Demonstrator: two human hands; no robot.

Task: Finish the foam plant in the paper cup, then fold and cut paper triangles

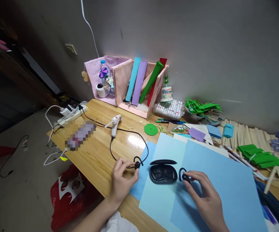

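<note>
Between my two hands an open black earbud case lies on light blue sheets of paper, its lid tipped back. My left hand pinches one black ear-hook earbud between thumb and fingers, left of the case. To the right of the case, my right hand grips the matching earbud by its body, the hook pointing up and left. Both earbuds are held above the paper and desk, apart from the case. The case's two hollows look vacant.
A white glue gun with a black cord lies left of the paper. Behind stand a pink box with coloured rolls, a marker case and a green disc. A power strip sits at the left edge; wooden sticks lie right.
</note>
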